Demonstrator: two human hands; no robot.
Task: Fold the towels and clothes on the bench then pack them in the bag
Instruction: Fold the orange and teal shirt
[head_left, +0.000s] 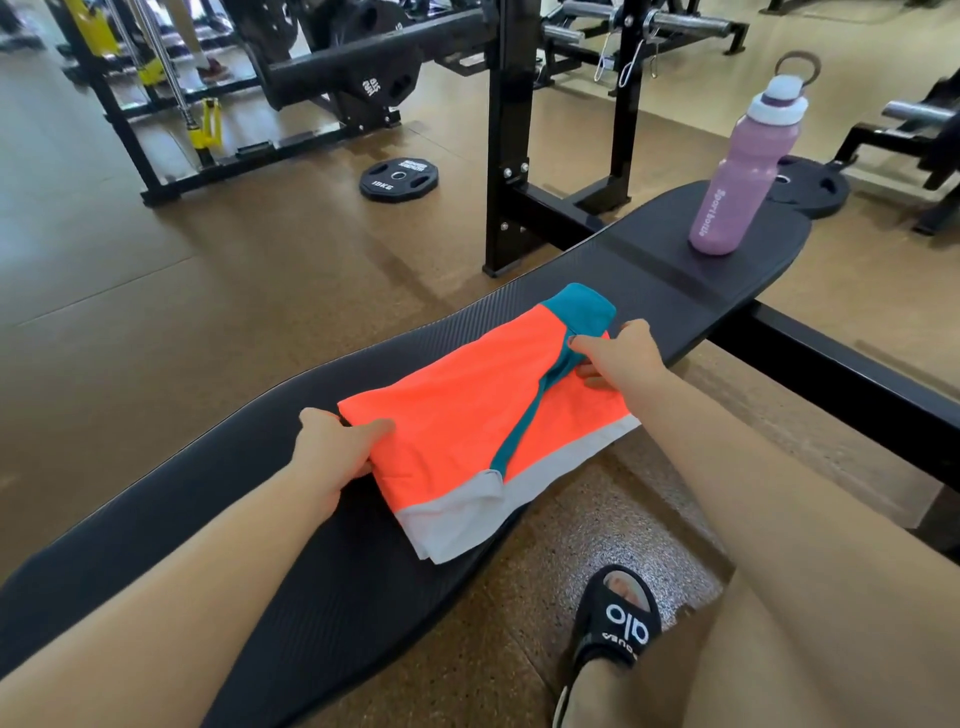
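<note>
Both hands are gripping the folded orange shorts (467, 410) on the desk (208, 519): left hand (332, 452) pinching one edge, right hand (618, 353) clutching the teal waistband.

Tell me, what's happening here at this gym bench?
A person is folding an orange garment with teal and grey trim on a black padded bench. The left hand grips its left edge, while the right hand pinches the teal part at the far corner. A pink water bottle stands upright further along the bench. No bag is in view, so packing hasn't begun.
</note>
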